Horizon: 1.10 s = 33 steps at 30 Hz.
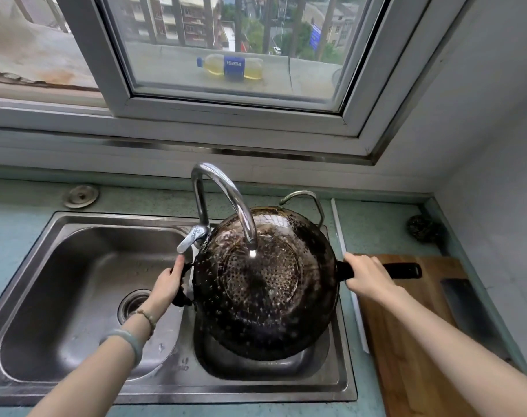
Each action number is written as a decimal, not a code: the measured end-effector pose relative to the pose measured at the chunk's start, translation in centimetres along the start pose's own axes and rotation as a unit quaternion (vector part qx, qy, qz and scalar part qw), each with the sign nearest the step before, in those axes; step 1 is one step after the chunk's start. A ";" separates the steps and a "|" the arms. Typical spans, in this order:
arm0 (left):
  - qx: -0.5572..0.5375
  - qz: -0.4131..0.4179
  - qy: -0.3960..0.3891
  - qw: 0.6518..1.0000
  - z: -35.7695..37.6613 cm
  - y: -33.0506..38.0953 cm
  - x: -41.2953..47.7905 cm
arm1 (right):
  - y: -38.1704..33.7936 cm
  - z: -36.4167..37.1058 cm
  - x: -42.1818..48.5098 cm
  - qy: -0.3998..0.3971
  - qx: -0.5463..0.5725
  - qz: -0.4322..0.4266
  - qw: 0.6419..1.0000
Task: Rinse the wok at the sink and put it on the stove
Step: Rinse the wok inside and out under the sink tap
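Hands (166,281) (366,276) grip wok (265,296) under faucet (226,194); cutting board (412,326) right

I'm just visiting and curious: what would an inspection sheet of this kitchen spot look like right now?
Surface: teal countertop with a steel double sink.
Job's things: dark wok held over the right basin, water running from the faucet into it; stove not in view.
Clutter: wooden cutting board, cleaver, scouring ball.
Hands: left hand grips the wok's side handle; right hand grips the long handle.
Cables: nothing seen.
Surroundings: window, bottle lying on the ledge outside.
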State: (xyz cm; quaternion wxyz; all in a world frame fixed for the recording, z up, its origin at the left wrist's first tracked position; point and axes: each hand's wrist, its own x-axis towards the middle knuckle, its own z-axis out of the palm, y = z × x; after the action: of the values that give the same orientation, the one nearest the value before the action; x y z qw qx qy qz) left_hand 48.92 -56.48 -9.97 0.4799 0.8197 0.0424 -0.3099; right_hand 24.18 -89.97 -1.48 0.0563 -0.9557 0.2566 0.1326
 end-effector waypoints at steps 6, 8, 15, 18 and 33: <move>0.003 -0.023 -0.080 0.997 -0.1 0.0 -0.3 | -0.5 -2.8 -3.0 -0.040 0.025 0.026 0.999; 0.000 -0.021 -0.097 0.995 0.3 -0.3 -0.7 | -0.6 -3.6 -4.2 -0.055 0.020 0.032 0.998; -0.015 -0.005 -0.147 0.989 2.0 -1.2 -0.5 | -1.4 -7.3 -9.5 -0.070 -0.002 0.046 0.996; -0.039 0.032 -0.172 0.984 3.2 0.0 -1.2 | -1.5 -9.1 -11.7 -0.054 -0.008 0.057 0.997; 0.051 0.083 -0.122 0.988 11.0 5.1 0.1 | 1.0 -10.6 -20.5 0.003 0.047 0.161 0.986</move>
State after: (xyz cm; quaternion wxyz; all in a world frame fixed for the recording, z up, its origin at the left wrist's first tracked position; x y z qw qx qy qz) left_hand 45.69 -68.22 -9.94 0.4627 0.8002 -0.1001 -0.3683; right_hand 9.00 -82.99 14.46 0.0781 -0.8985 0.4135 0.1249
